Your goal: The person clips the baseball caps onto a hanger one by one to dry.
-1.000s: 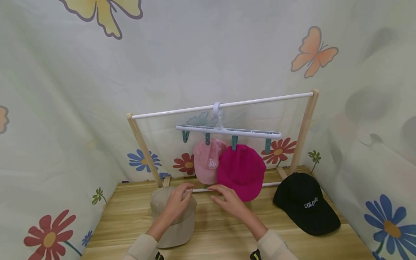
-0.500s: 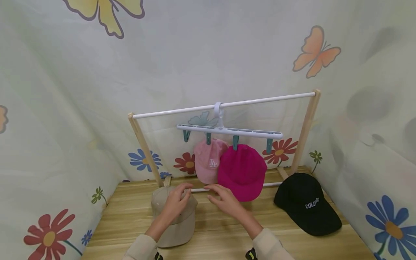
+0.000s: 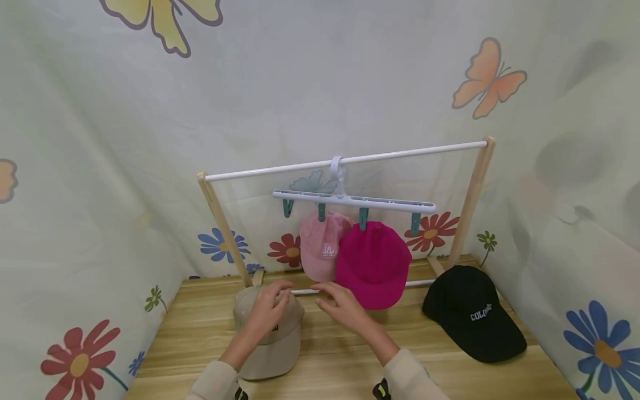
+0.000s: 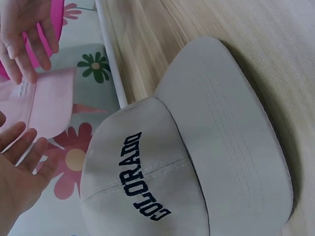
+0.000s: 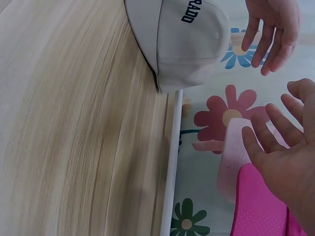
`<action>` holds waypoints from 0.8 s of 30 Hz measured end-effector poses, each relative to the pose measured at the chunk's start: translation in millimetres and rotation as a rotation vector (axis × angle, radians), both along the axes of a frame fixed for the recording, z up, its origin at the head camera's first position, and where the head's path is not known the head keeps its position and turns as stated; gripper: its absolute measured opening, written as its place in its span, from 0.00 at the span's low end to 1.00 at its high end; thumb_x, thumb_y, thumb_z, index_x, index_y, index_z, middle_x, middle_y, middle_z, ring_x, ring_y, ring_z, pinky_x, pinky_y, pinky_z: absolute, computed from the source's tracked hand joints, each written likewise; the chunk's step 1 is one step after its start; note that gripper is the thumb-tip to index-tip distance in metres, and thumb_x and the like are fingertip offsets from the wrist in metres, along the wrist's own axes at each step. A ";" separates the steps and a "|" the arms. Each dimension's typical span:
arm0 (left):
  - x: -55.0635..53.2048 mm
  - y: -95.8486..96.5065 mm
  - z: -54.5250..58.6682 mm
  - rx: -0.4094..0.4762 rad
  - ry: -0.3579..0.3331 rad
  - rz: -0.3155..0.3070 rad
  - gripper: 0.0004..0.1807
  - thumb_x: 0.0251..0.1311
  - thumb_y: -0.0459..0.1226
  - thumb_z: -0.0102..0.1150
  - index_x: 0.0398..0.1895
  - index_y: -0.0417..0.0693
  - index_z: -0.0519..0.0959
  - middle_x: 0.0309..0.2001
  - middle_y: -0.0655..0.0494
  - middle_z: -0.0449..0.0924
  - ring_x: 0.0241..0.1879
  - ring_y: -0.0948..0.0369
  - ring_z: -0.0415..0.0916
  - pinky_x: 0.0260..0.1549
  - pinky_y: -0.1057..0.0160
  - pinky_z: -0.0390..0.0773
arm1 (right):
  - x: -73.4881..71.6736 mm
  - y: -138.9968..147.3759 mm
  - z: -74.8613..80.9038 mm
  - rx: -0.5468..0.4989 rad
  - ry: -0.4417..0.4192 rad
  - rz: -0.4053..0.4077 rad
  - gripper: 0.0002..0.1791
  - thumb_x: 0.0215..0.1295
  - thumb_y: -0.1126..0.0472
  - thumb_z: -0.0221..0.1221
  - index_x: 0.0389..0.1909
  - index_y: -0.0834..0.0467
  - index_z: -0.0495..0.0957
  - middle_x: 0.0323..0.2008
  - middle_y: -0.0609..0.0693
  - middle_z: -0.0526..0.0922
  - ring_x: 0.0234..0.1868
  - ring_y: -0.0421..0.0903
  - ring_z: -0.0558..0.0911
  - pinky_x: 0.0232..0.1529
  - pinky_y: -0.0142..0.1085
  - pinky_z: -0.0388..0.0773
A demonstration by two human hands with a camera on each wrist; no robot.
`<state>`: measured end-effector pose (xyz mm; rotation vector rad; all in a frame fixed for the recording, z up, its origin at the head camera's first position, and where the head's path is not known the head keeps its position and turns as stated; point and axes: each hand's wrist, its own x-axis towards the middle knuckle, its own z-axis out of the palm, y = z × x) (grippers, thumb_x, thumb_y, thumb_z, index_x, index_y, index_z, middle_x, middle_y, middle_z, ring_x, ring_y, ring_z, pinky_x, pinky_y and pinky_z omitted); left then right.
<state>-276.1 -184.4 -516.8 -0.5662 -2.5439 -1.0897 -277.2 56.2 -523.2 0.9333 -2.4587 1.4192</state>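
My left hand hovers over the beige cap, fingers relaxed and holding nothing. In the left wrist view this cap shows dark COLORADO lettering. Facing it across a small gap, my right hand is also empty, its fingers loosely bent, just in front of the magenta cap. A light pink cap with white LA letters hangs beside the magenta one. Both hang from green clips on a white hanger. A black cap lies on the table at the right.
A rack with a white top rail and wooden posts stands at the back of the wooden table. Its lower white rail runs behind the hands. Printed fabric with flowers and butterflies surrounds the table.
Both hands have shifted slightly left, staying empty and apart. The head view has moved a little. The caps and hanger keep their places.
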 end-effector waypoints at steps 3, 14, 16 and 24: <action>1.1 -2.2 0.2 -0.003 0.006 0.001 0.12 0.74 0.37 0.55 0.55 0.46 0.82 0.56 0.48 0.83 0.59 0.49 0.78 0.55 0.44 0.78 | -1.3 -2.6 -1.5 -0.008 0.005 0.002 0.17 0.71 0.64 0.61 0.59 0.62 0.79 0.56 0.58 0.83 0.55 0.60 0.82 0.55 0.57 0.79; -1.3 -11.7 -3.2 -0.012 0.030 0.023 0.12 0.74 0.37 0.56 0.54 0.45 0.83 0.56 0.49 0.84 0.59 0.49 0.79 0.56 0.44 0.78 | -2.3 -10.9 -2.0 -0.008 -0.013 0.005 0.18 0.72 0.63 0.61 0.60 0.61 0.79 0.55 0.59 0.83 0.53 0.61 0.82 0.54 0.57 0.79; -1.2 -12.8 -2.9 -0.007 0.034 0.023 0.12 0.73 0.36 0.57 0.54 0.44 0.83 0.55 0.49 0.84 0.58 0.48 0.79 0.55 0.44 0.79 | -3.3 -12.2 -2.4 -0.010 -0.024 0.008 0.18 0.72 0.63 0.61 0.60 0.61 0.79 0.56 0.59 0.82 0.54 0.62 0.81 0.54 0.58 0.79; -2.6 -18.9 -2.3 -0.003 0.052 0.036 0.12 0.73 0.35 0.56 0.53 0.42 0.83 0.52 0.48 0.85 0.55 0.48 0.80 0.51 0.44 0.80 | -6.8 -18.3 -5.2 0.036 -0.003 -0.021 0.18 0.72 0.62 0.61 0.60 0.59 0.80 0.56 0.54 0.83 0.53 0.53 0.83 0.53 0.46 0.81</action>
